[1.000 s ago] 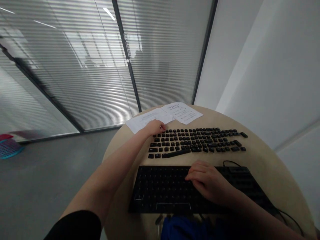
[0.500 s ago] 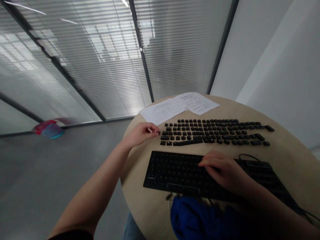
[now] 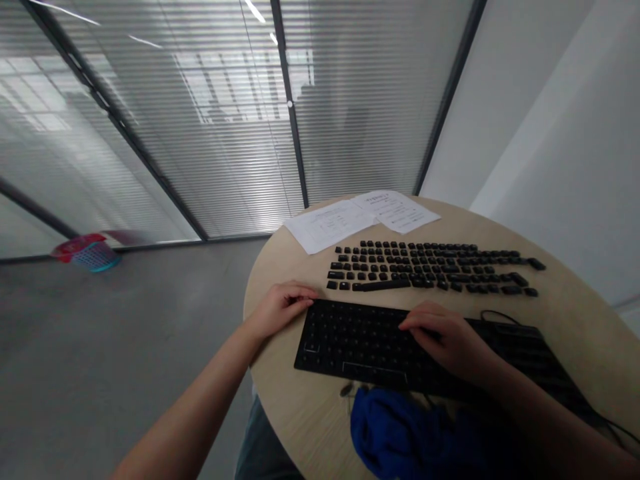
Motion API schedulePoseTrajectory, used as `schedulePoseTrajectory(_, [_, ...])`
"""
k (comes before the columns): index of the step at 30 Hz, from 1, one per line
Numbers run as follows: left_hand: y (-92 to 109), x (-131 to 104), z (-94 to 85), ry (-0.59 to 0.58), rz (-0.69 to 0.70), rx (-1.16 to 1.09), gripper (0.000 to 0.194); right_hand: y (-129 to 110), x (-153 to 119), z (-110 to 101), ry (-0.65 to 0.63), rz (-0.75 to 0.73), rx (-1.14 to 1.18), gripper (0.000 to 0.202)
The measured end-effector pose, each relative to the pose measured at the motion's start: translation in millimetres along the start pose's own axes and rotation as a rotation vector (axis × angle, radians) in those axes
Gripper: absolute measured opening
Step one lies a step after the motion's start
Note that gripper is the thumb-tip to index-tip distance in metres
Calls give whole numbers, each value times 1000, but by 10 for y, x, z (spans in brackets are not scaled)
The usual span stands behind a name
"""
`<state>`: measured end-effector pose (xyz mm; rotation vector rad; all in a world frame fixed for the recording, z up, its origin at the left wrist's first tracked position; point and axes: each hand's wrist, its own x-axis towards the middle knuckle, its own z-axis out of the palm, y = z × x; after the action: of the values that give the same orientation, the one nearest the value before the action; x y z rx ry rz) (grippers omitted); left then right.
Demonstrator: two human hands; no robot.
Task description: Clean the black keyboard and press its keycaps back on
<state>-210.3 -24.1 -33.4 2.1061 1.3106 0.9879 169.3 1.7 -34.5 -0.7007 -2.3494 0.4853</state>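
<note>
A black keyboard (image 3: 360, 347) lies across the round table, its left section bare of keycaps. My left hand (image 3: 285, 307) rests at the keyboard's far left corner, thumb and fingers pinched on a small dark keycap, mostly hidden now. My right hand (image 3: 445, 333) lies over the keyboard's middle; its fingers are bent and pressed together. What its fingertips hold, if anything, is hidden. Beyond the keyboard, loose black keycaps (image 3: 385, 285) are laid out in rows on the table.
Printed paper sheets (image 3: 330, 223) lie at the far edge of the wooden table (image 3: 280, 393). A blue cloth (image 3: 385, 427) is bunched at the near edge, beside a small metal tool (image 3: 347, 390). A cable (image 3: 500, 313) loops behind the keyboard. A basket (image 3: 95, 255) stands on the floor.
My left hand has moved from the left end of the keycap rows toward me, down to the keyboard's far left corner. My right hand stays in place over the keyboard.
</note>
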Motion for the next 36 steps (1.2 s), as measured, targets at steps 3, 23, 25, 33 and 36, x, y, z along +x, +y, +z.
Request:
schedulePoseTrajectory(3, [8, -6, 8, -21, 35, -5, 18, 31, -15, 15, -18, 7, -1, 22])
schedulePoseTrajectory(23, [22, -60, 54, 55, -48, 140, 19, 84, -20, 40, -35, 28, -2, 21])
schedulePoseTrajectory(25, [38, -63, 52, 58, -32, 162, 18, 92, -21, 43, -33, 39, -3, 21])
schedulePoseTrajectory(33, [43, -64, 57, 98, -3, 188, 16, 110, -14, 72, -28, 57, -10, 21])
schedulePoseTrajectory(36, [49, -64, 54, 81, -9, 159, 16, 94, -4, 66, -37, 70, -12, 21])
